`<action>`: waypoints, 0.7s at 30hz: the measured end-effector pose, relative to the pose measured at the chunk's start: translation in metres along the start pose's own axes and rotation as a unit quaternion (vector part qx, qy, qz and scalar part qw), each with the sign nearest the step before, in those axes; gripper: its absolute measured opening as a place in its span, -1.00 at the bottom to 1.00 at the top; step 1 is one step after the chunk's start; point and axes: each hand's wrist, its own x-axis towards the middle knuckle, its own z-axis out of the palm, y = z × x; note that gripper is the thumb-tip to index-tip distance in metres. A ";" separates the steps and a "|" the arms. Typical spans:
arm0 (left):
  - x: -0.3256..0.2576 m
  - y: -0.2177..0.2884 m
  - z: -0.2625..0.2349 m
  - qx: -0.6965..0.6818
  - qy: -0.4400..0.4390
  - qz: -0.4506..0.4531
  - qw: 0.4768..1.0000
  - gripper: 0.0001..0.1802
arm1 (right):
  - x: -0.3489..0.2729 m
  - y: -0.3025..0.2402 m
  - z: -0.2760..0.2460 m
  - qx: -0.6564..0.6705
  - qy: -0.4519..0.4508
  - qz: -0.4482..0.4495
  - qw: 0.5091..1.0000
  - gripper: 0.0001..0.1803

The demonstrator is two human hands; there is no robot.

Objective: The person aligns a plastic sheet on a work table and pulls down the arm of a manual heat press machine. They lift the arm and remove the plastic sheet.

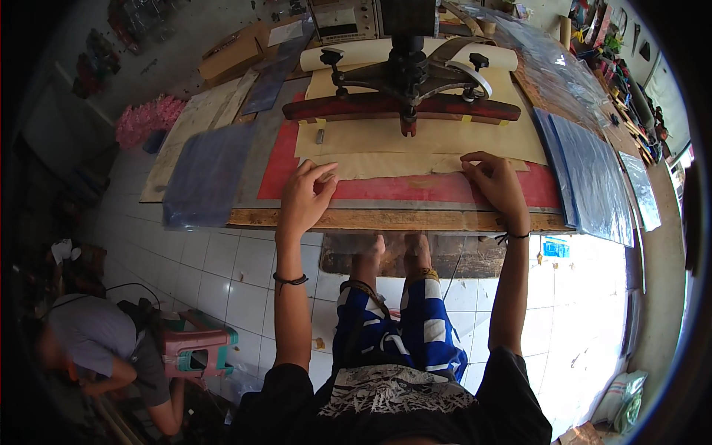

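Observation:
A clear plastic sheet, faint against the table, spans the space between my hands and hangs a little past the table's front edge. My left hand pinches its left side with thumb and forefinger. At the opposite side, my right hand has its fingers closed on the sheet too. Beneath lie tan paper with a torn front edge and a red mat. Just beyond my hands, a press head carries a long dark red bar above the paper.
Stacks of clear bluish plastic sheets lie left and right on the table. A wooden strip runs along its front edge. Behind the press stands a control box. Lower left, another person crouches near a pink stool.

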 end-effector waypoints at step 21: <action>0.000 0.007 -0.004 -0.089 -0.006 -0.061 0.994 -0.82 | -0.017 -0.013 0.000 0.005 0.030 0.020 0.999 -0.77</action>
